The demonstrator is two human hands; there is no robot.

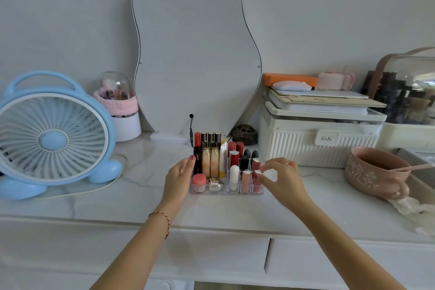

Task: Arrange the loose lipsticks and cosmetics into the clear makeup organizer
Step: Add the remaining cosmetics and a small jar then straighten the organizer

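- The cream storage box right of the clear organizer bears a tag reading "KaSi"; the tall black lipstick at the organizer's left carries a gold logo too small to read.
- The left hand rests against the organizer's left side, fingers relaxed and holding nothing.
- The right hand pinches the cap of a pink lipstick, which stands upright in the front right compartment.
- The organizer sits on the white table before the mirror; its lipsticks stand upright.
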